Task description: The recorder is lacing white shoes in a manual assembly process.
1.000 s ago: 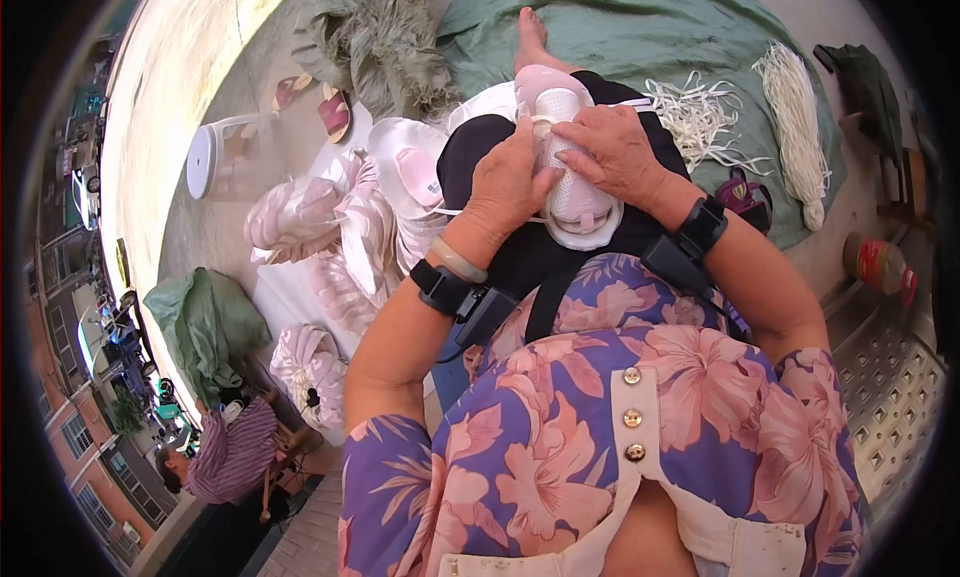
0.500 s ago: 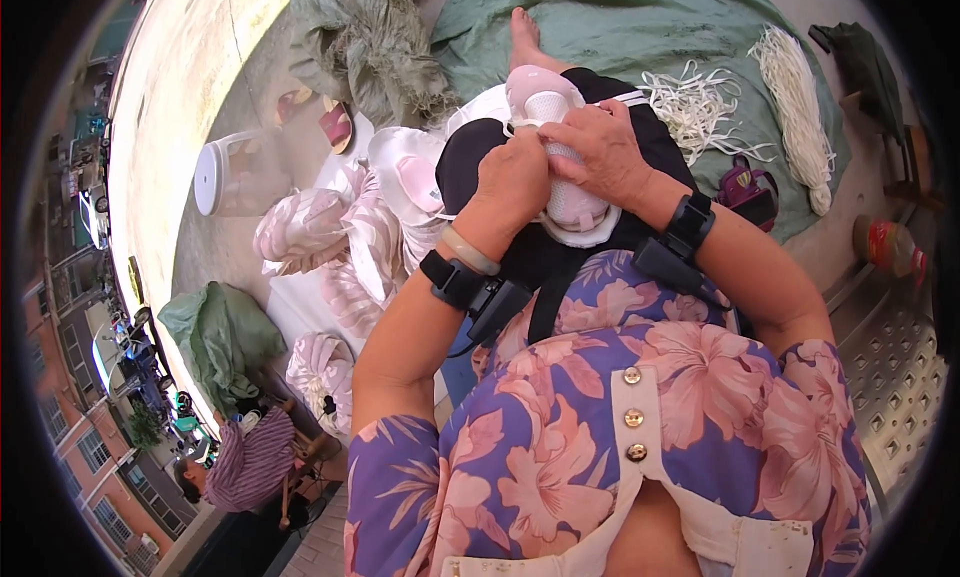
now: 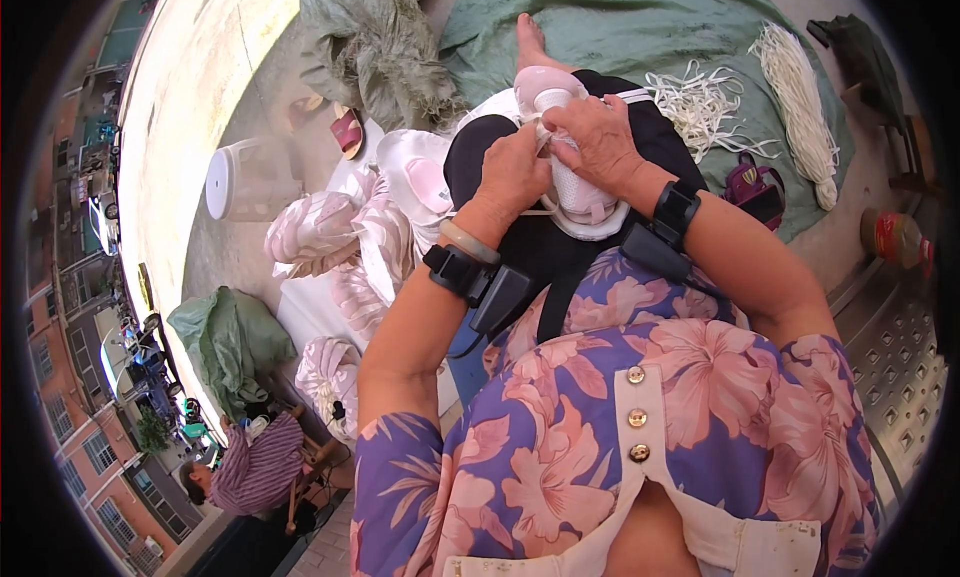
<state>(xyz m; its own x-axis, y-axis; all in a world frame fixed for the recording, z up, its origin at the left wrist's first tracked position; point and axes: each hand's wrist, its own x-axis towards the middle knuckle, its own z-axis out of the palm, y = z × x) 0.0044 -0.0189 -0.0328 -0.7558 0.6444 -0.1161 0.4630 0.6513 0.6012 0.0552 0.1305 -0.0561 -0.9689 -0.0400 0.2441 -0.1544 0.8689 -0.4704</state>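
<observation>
A pale pink and white sneaker lies across my lap on dark trousers, its toe pointing away from me. My left hand is closed at the left side of the lacing, fingertips pinched on a white shoelace. From the right, my right hand bends over the tongue, thumb and fingers pinching at the same shoelace. A thin lace end trails below my left hand. The fingers hide most of the eyelets. To the left of my knee sits another white shoe with a pink insole.
Loose white laces and a long lace hank lie on a green cloth. Bundled pink-and-white shoes are at left, near a white stool. A person in a striped shirt sits beyond a green sack.
My left hand has drawn slightly left and back from the lacing, opening a small gap between the hands. My right hand stays over the tongue. The view has shifted slightly.
</observation>
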